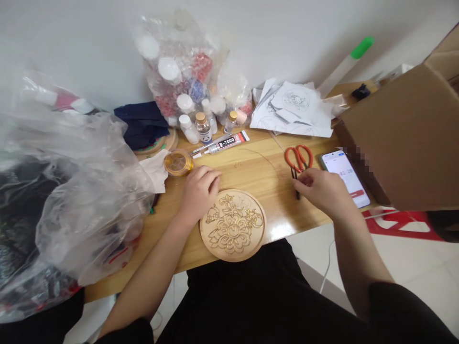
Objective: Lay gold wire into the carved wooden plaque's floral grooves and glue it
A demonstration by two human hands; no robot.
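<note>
A round wooden disc [233,225] with a gold wire flower pattern lies at the table's front edge. My left hand [198,190] rests on its upper left rim, fingers curled together; what they pinch is hidden. My right hand [320,191] lies to the right of the disc, fingers closed around the blade end of the red-handled scissors [298,159]. A thin gold wire [263,156] arcs across the table between the two hands. A spool of gold wire [178,163] sits just behind my left hand.
A B-7000 glue tube [224,143] and small bottles [202,127] stand behind. A bag of bead jars [182,71], pattern sheets [296,110], a phone [346,177], a cardboard box [405,138] at right and a large plastic bag [71,191] at left crowd the table [287,210].
</note>
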